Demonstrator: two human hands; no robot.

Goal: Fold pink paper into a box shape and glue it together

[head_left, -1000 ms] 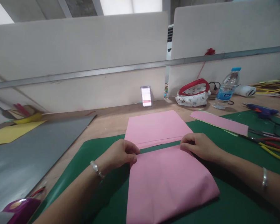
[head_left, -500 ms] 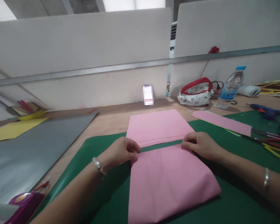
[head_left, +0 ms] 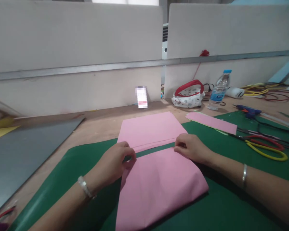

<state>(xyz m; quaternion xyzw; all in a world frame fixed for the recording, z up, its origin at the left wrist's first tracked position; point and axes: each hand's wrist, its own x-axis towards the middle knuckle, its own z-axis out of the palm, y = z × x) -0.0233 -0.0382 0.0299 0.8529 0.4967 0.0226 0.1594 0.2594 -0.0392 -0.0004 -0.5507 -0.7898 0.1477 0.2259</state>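
Observation:
A large pink paper sheet (head_left: 156,183) lies folded over on a green cutting mat (head_left: 231,205), its loose edge lying across the paper's far half (head_left: 149,128). My left hand (head_left: 115,162) pinches the left end of that folded edge with curled fingers. My right hand (head_left: 191,148) pinches the right end the same way. A thin strip of green mat shows between the folded edge and the far half. Both wrists wear silver bracelets.
A pink paper strip (head_left: 212,122) lies on the mat at the right, with yellow-handled scissors (head_left: 267,150) and a blue glue gun (head_left: 248,110) beyond. A water bottle (head_left: 219,89), a red-trimmed pouch (head_left: 188,95) and cables stand by the partition. A grey board (head_left: 26,150) lies at the left.
The folded edge has pulled back a little toward me, uncovering a strip of green mat. The camera has turned right and down; both hands keep their grip on the edge.

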